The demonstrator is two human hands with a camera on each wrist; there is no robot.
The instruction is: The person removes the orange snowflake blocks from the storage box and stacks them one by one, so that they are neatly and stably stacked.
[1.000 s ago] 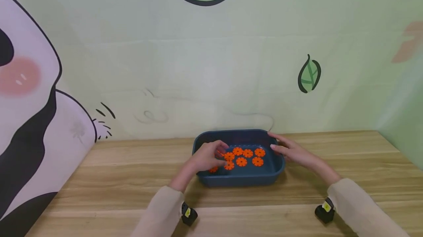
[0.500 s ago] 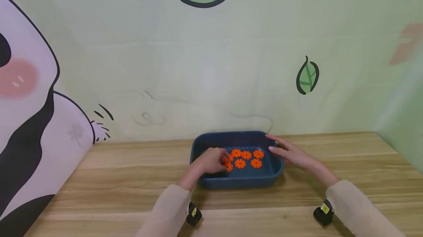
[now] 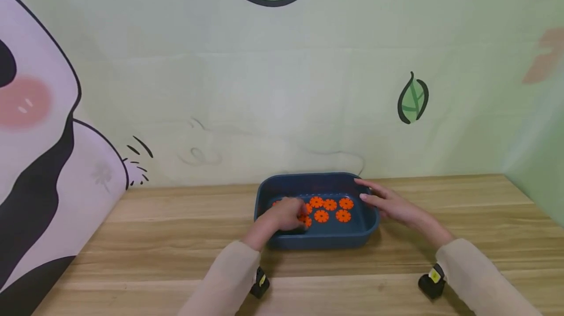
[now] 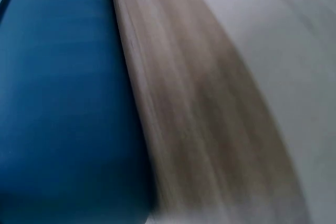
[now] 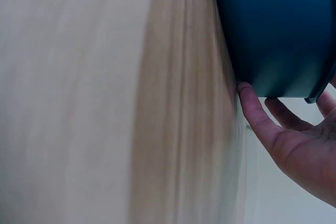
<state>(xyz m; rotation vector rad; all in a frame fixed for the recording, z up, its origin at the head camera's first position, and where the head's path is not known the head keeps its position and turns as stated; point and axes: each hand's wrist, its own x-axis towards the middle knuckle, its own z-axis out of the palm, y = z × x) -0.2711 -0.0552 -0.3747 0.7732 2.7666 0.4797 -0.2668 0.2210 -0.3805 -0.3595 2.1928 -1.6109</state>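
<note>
In the head view a dark blue rectangular basin (image 3: 319, 241) holds several orange notched discs (image 3: 343, 216), flat and flower-like, lying on its floor. My left hand (image 3: 284, 214) reaches in over the left side, its thumb and fingers bent around two discs near the middle; whether it pinches one I cannot tell. Part of another orange disc (image 3: 276, 203) peeks out behind that hand. At the right end, my right hand (image 3: 392, 206) touches the rim, its thumb over the edge. Extended fingers (image 5: 257, 111) lie at the basin's outer wall in the right wrist view.
The basin stands on a wood-grain table (image 3: 176, 242) near its back edge. Behind it hangs a pale green backdrop (image 3: 282, 85) with printed leaves and a panda. Each wrist carries a small black camera (image 3: 432, 282). The left wrist view shows the basin's blue outer wall (image 4: 68, 103).
My left hand has moved slightly right and down in the basin, its fingers now bent over the discs beside it. My right hand has stayed at the rim.
</note>
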